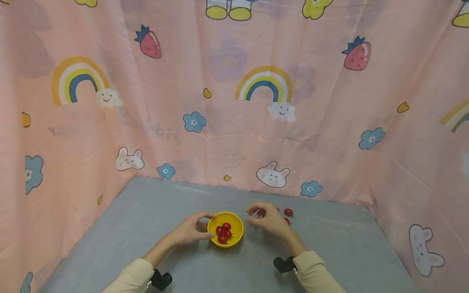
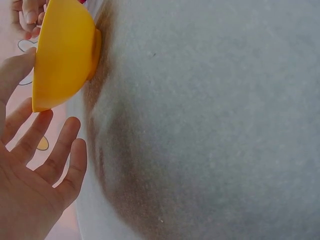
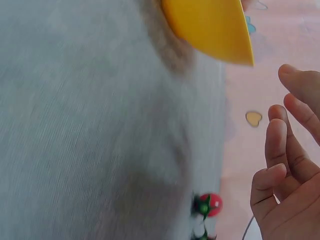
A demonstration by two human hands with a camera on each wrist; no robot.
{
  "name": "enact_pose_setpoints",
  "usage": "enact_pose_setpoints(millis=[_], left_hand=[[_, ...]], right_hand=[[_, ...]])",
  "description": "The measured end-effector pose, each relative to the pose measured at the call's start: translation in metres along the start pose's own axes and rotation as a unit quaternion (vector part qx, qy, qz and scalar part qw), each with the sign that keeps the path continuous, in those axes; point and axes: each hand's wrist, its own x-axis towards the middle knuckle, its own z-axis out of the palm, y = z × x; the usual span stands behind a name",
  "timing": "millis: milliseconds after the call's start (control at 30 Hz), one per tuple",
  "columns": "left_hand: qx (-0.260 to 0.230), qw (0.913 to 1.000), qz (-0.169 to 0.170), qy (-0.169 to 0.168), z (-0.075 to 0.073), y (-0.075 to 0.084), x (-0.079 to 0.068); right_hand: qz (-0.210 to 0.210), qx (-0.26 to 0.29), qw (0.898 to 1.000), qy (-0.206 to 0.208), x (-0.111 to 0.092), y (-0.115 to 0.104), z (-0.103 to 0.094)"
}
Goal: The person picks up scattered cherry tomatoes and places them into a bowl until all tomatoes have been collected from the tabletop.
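Note:
A yellow bowl point(image 1: 237, 240) stands on the grey table with several red cherry tomatoes point(image 1: 222, 239) in it. My left hand point(image 1: 188, 230) holds the bowl from the left, thumb and index finger at its rim. In the left wrist view, the other fingers of the left hand point(image 2: 37, 170) spread out beside the bowl point(image 2: 65, 55). To the right of the bowl is my right hand point(image 1: 270, 218), its thumb and fingers apart with nothing between them. More cherry tomatoes point(image 1: 288, 212) lie just beyond the right hand, partly hidden by it.
The grey table point(image 1: 157, 203) reaches back to a pink printed curtain point(image 1: 176, 89), which also hangs along both sides. Black wrist mounts point(image 1: 161, 280) stick out by the beige sleeves point(image 1: 133, 276).

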Motion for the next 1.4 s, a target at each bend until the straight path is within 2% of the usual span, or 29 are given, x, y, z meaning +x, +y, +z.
enact_pose_setpoints(millis=[367, 833, 1100, 1400], left_hand=[[0.008, 0.9999, 0.005, -0.004, -0.002, 0.002, -0.001], [0.004, 1.0, 0.002, -0.008, -0.002, 0.002, 0.0], [0.0, 1.0, -0.001, -0.009, -0.002, 0.002, 0.0], [-0.002, 0.9999, 0.003, -0.011, -0.002, 0.001, 0.001]], right_hand=[[-0.023, -0.021, 0.999, 0.023, -0.021, 0.02, -0.025], [-0.008, -0.019, 0.998, 0.051, -0.06, 0.054, -0.062], [0.027, -0.025, 0.998, 0.058, -0.079, 0.063, -0.078], [0.064, -0.032, 0.996, 0.056, -0.08, 0.069, -0.083]])
